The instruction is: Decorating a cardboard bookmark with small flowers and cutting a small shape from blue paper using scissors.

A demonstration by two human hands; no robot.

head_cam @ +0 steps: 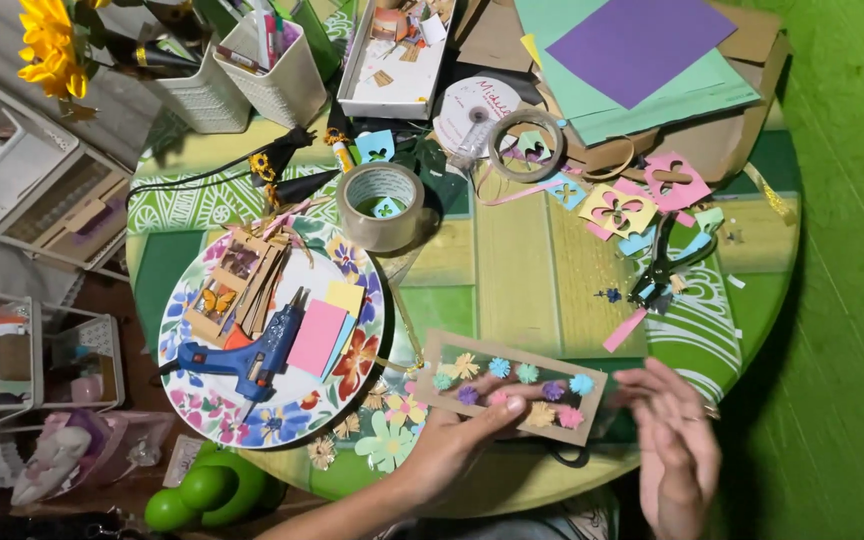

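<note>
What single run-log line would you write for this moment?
left hand: holds brown card with paper flowers | right hand: open, beside card, empty | nearby: blue glue gun on floral plate

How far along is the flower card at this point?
Done: roughly ten small paper flowers sit in two rows on the brown card. In hand: the left hand holds the card's lower edge; the right hand hovers open beside it. Left: loose flowers lie off the card; glue gun rests on the plate.
</note>
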